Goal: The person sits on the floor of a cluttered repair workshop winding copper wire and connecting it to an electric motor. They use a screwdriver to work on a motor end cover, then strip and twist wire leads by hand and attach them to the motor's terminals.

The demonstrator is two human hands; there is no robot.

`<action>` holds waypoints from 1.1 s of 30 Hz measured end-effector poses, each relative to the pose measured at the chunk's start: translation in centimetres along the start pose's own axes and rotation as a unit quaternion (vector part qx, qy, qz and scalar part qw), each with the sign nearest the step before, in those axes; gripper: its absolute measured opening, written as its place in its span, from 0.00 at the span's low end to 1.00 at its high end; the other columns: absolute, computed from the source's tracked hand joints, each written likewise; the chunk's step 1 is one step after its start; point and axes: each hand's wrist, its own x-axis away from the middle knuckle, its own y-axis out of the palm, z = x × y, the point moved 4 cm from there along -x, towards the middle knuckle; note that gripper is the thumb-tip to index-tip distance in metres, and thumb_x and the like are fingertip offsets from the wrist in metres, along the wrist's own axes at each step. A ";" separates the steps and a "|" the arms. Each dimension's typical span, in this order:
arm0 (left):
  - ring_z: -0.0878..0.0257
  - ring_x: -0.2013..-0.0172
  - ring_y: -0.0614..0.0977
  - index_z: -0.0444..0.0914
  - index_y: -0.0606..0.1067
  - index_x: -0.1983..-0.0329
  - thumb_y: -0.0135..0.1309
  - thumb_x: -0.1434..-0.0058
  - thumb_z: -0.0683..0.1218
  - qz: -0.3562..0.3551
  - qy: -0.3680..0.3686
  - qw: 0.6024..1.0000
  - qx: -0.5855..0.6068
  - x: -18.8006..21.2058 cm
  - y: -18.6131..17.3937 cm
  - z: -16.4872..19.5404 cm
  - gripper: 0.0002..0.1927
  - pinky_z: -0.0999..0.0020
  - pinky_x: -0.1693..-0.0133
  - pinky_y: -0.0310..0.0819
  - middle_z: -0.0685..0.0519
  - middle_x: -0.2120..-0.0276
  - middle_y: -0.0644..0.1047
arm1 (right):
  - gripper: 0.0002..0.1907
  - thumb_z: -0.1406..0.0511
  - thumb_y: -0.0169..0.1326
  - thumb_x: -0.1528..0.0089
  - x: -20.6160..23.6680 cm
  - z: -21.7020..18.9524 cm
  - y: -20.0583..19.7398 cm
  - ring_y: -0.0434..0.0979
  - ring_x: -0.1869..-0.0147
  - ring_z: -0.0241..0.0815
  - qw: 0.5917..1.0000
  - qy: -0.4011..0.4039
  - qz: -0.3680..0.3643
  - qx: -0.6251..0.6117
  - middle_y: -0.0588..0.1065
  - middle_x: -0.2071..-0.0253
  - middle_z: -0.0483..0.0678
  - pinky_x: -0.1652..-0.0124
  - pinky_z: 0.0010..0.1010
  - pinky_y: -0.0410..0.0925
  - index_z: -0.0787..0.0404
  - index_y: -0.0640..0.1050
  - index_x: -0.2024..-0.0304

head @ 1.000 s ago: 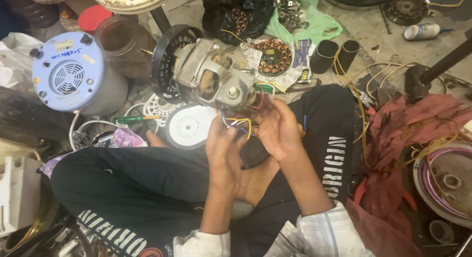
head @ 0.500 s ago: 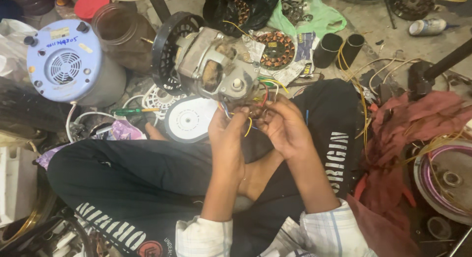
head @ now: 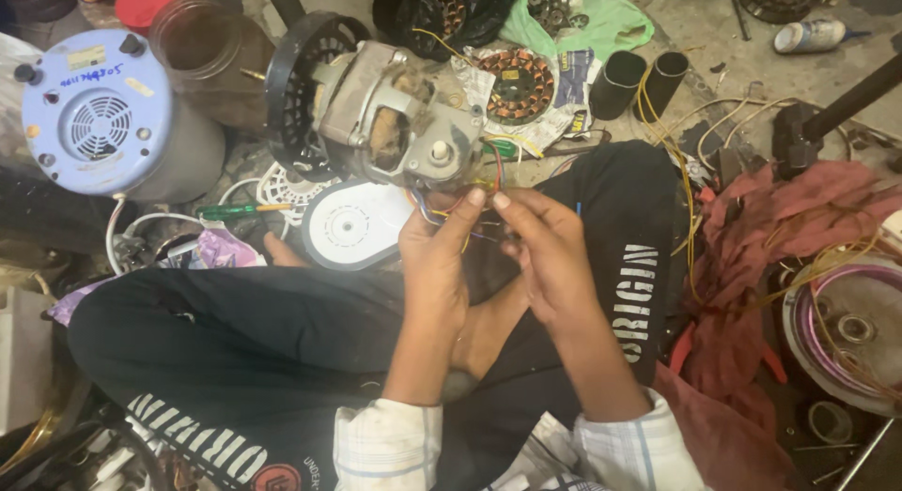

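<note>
Both hands meet over the lap: the left hand [head: 434,258] and right hand [head: 548,251] pinch the coloured wires [head: 467,202] trailing from one grey fan motor [head: 399,115], fingers closed on the strands. Two black tubes [head: 637,81] stand beyond; one green screwdriver [head: 237,210] lies left, beside one white round cover [head: 352,224]

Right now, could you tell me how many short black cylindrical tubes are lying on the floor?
2. One short black tube lies just right of the copper-wound stator; the other black tube lies beside it, with yellow wire running past. More may be hidden in the clutter.
</note>
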 end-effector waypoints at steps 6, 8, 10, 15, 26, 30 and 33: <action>0.66 0.64 0.80 0.37 0.78 0.62 0.63 0.39 0.40 -0.019 -0.004 1.000 -0.009 -0.3 -0.7 -0.7 0.05 0.70 0.59 0.73 0.53 0.64 0.81 | 0.03 0.68 0.59 0.37 -0.9 0.6 0.7 0.71 0.66 0.30 0.977 0.113 -0.056 -0.172 0.75 0.68 0.39 0.72 0.21 0.60 0.60 0.79 0.61; 0.64 0.65 0.80 0.36 0.79 0.62 0.63 0.39 0.39 -0.024 -0.015 1.000 -0.005 -0.3 -0.6 -0.8 0.04 0.69 0.60 0.74 0.52 0.65 0.81 | 0.03 0.68 0.59 0.36 -1.0 0.6 0.6 0.71 0.66 0.29 0.975 0.106 -0.071 -0.182 0.74 0.68 0.40 0.72 0.21 0.60 0.61 0.79 0.61; 0.65 0.64 0.80 0.37 0.79 0.62 0.62 0.39 0.39 -0.025 -0.013 1.000 0.000 -0.2 -0.6 -0.7 0.04 0.69 0.58 0.74 0.52 0.64 0.82 | 0.04 0.69 0.60 0.37 -1.1 0.8 0.2 0.70 0.66 0.29 0.971 0.112 -0.082 -0.194 0.73 0.69 0.40 0.71 0.21 0.61 0.62 0.79 0.60; 0.64 0.64 0.80 0.37 0.78 0.62 0.63 0.38 0.40 -0.039 -0.020 0.999 0.029 -0.3 -0.4 -0.5 0.04 0.68 0.59 0.74 0.51 0.65 0.82 | 0.06 0.70 0.60 0.38 -1.9 0.6 -0.8 0.69 0.65 0.30 0.979 0.078 -0.159 -0.101 0.72 0.67 0.42 0.69 0.22 0.62 0.66 0.79 0.59; 0.67 0.62 0.79 0.37 0.78 0.61 0.63 0.39 0.40 -0.025 -0.023 0.999 0.021 0.0 -0.3 -0.4 0.06 0.70 0.57 0.71 0.53 0.63 0.81 | 0.07 0.68 0.59 0.38 0.5 -2.8 -1.1 0.69 0.62 0.27 0.978 -0.083 -0.086 0.169 0.75 0.64 0.40 0.64 0.20 0.63 0.61 0.79 0.57; 0.65 0.62 0.81 0.37 0.78 0.62 0.63 0.38 0.41 -0.041 -0.032 0.998 0.019 0.1 -0.2 -0.3 0.05 0.69 0.56 0.74 0.51 0.66 0.82 | 0.09 0.65 0.58 0.35 0.2 -2.2 -0.5 0.67 0.66 0.27 0.995 -0.020 -0.084 0.047 0.79 0.64 0.42 0.69 0.20 0.61 0.66 0.81 0.59; 0.65 0.62 0.81 0.36 0.79 0.61 0.63 0.38 0.40 -0.040 -0.018 0.999 0.013 0.1 -0.2 -0.3 0.05 0.69 0.56 0.73 0.51 0.65 0.82 | 0.07 0.66 0.58 0.35 -0.7 -1.8 -1.0 0.68 0.64 0.27 0.991 0.037 -0.123 0.020 0.78 0.63 0.43 0.68 0.20 0.62 0.65 0.80 0.58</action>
